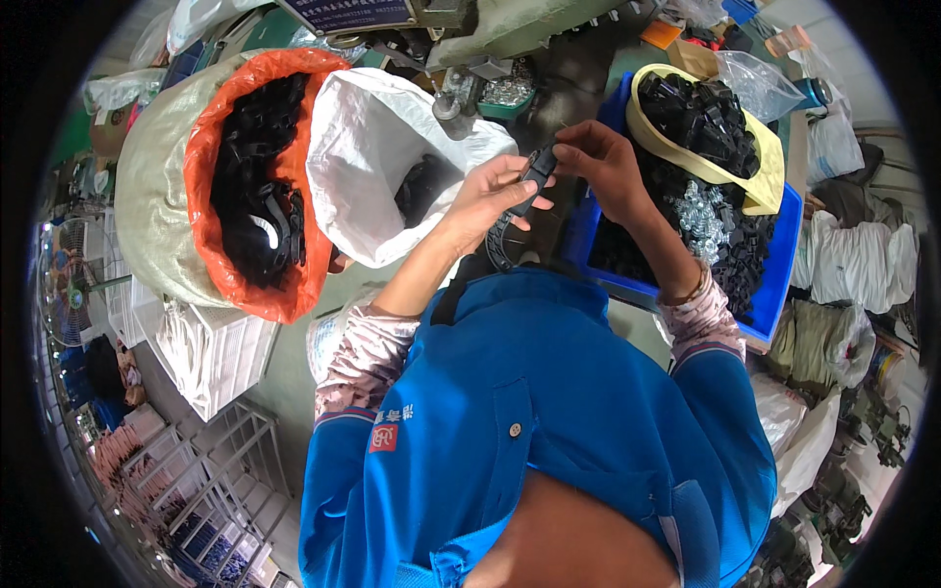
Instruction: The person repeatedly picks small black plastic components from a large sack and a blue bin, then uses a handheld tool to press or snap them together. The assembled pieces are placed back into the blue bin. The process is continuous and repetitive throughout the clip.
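Observation:
My left hand (493, 194) is closed around a long black plastic part (530, 182), held at a slant in front of my chest. Below the same hand hangs a dark curved piece (498, 245); I cannot tell whether it joins the part. My right hand (606, 169) has thumb and forefinger pinched together at the part's upper end. Whatever small thing is between those fingertips is hidden. Right of the hands, a blue bin (784, 269) holds black pieces, a heap of small shiny clear or silver pieces (702, 221) and a yellow scoop-like container (763, 188) full of black parts (691, 122).
A white sack (353, 157) with black parts inside stands open left of my hands. Beside it is a sack with an orange liner (201, 211), also holding black parts. Green machinery (529, 29) is ahead, near a green tray of small metal pieces (508, 90). White crates (230, 353) stand lower left.

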Motion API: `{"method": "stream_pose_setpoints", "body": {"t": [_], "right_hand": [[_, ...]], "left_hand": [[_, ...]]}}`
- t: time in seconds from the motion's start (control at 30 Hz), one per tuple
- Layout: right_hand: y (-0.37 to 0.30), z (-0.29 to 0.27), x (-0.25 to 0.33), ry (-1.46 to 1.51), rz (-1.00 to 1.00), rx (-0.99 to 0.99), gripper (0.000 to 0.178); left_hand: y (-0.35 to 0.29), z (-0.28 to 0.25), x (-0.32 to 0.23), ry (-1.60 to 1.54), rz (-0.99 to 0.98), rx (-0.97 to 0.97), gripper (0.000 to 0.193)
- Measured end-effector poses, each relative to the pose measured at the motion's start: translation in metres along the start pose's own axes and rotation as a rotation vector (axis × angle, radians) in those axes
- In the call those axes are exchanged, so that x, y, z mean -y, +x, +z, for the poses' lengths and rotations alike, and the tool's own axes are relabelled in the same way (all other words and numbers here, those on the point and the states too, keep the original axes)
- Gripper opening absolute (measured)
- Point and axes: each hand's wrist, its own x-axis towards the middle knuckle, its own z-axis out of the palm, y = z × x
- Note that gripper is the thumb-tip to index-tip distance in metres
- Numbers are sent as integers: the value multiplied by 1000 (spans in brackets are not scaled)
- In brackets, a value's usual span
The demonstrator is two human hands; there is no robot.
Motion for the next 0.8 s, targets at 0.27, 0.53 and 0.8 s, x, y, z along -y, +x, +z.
{"method": "stream_pose_setpoints", "body": {"t": [0.27, 0.53, 0.8], "right_hand": [[-23, -1, -5, 56, -29, 29, 15], [-53, 1, -9, 164, -105, -111, 21], [-42, -68, 47, -650, -410, -380, 18]], "left_hand": [[13, 15, 8, 219, 122, -84, 33], [10, 32, 6, 826, 555, -303, 26], [14, 29, 28, 736, 459, -302, 27]]}}
